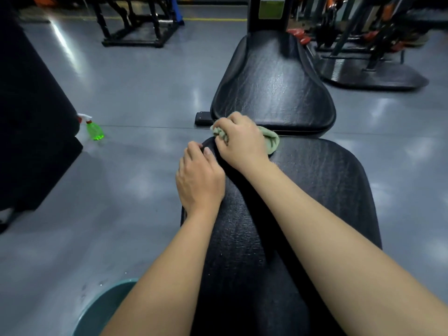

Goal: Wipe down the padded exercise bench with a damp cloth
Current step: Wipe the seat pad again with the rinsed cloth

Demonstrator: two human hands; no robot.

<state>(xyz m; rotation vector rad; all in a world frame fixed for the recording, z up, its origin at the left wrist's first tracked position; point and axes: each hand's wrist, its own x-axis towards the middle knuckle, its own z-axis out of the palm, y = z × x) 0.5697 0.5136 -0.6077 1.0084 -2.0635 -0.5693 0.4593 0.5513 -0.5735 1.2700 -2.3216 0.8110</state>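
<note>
1. I see the black padded bench (303,190) running from the bottom of the frame away from me; it has two pads, a near long pad and a far seat pad (274,81) with a narrow gap between them.
2. My right hand (238,141) is fisted around a bunched pale green cloth (271,139), knuckles up, pressing it on the far left corner of the near pad, right at the gap.
3. Part of the cloth sticks out to the right of the hand, and a bit shows on the left under the fingers.
4. My left hand (200,178) sits on the left edge of the near pad, just beside the right hand, fingers curled over the edge, thumb on top. It holds nothing besides the pad edge.
5. Both forearms are bare and reach in from the bottom.
6. A green spray bottle (93,128) with a white trigger stands on the grey floor (133,93), well left of the bench, next to a large dark block (31,117).
7. A teal basin (104,309) rim shows at bottom left on the floor, partly hidden by my left arm.
8. A black metal rack (138,23) stands at far left, gym machines (363,40) with orange-red parts at far right, blurred.
9. The pad surface is glossy, textured vinyl; I cannot tell if it is wet.
</note>
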